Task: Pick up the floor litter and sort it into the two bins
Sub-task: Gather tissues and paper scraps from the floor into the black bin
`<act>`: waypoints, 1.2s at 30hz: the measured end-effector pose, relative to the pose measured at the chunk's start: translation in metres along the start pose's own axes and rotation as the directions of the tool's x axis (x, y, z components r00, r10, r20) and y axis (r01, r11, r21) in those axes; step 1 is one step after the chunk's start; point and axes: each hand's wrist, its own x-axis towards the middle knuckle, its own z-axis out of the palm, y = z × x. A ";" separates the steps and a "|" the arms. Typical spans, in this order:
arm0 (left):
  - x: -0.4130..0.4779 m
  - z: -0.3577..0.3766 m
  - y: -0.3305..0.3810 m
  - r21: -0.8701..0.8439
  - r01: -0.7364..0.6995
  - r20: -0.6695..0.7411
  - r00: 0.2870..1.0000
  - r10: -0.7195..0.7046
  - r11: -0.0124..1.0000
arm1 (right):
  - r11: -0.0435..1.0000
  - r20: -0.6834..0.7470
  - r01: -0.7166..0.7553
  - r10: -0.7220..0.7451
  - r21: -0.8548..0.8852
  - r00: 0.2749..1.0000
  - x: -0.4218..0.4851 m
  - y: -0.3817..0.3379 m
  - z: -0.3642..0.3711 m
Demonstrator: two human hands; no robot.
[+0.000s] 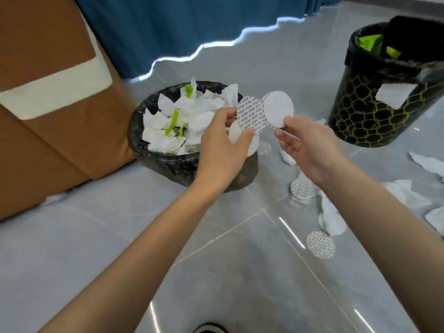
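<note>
Where discs dot floor, crumpled tissues beside

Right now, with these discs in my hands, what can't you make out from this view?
Head view:
How many discs the left hand holds: the printed disc overlaps others, and the fingers cover the rest.
Back of the white disc in the right hand: turned away.
Inside of the patterned bin: rim and black liner hide it; the right edge crops it.
Print on the discs: too small.
</note>
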 end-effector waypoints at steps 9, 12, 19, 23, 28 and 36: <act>0.040 -0.070 -0.028 0.104 0.141 -0.262 0.959 -0.110 0.985 | 0.899 -0.071 0.224 -0.269 -0.377 0.960 0.028 -0.002 0.098; 0.050 -0.079 -0.039 0.211 0.175 -0.278 0.954 -0.112 0.962 | 0.826 -0.002 0.266 -0.307 -0.497 0.952 0.030 0.000 0.107; 0.045 -0.073 -0.042 0.429 0.002 -0.222 0.970 0.103 0.903 | 0.686 0.100 0.367 -0.397 -0.628 0.913 0.025 0.008 0.081; 0.038 -0.049 -0.028 0.442 -0.087 -0.173 0.968 0.180 0.893 | 0.716 0.066 0.355 -0.398 -0.601 0.915 0.023 0.013 0.056; 0.025 -0.003 -0.007 0.384 -0.216 -0.063 0.964 0.259 0.898 | 0.751 -0.012 0.278 -0.355 -0.599 0.935 0.021 0.023 -0.003; -0.009 0.086 -0.018 0.262 -0.296 0.292 0.931 0.216 0.919 | 0.582 -0.103 0.016 -0.170 -0.813 0.980 -0.010 0.050 -0.114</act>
